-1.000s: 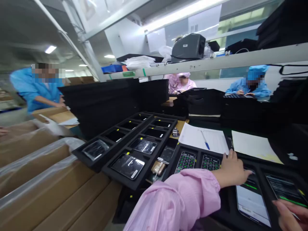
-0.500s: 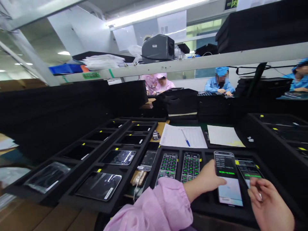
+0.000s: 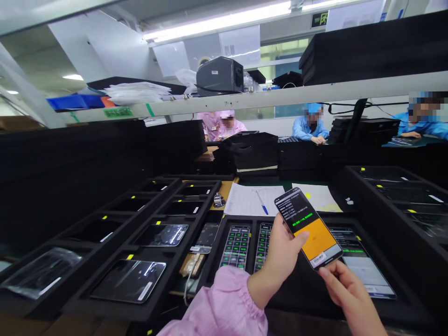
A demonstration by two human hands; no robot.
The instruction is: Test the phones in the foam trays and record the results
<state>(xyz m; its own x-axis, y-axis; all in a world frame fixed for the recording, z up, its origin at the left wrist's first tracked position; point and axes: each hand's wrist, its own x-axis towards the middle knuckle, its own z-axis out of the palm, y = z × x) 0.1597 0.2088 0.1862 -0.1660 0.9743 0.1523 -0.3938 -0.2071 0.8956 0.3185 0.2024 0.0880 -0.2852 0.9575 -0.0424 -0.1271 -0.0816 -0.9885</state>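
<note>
Both hands grip one smartphone (image 3: 308, 228) with an orange-lit screen, the left hand (image 3: 282, 254) wrapped round its side and the right hand (image 3: 345, 284) pinching its lower end, above the black foam tray (image 3: 315, 294) of lit phones.

A long white fluorescent tube light (image 3: 217, 21) at twelve o'clock lights the scene evenly and fairly brightly, though the stacked matte black foam trays (image 3: 70, 154) at nine o'clock swallow detail. Pale glare streaks the glossy dark phone screen (image 3: 128, 281) at seven o'clock. Straight lines bow near the edges from wide-angle distortion, and the far corners look soft.
</note>
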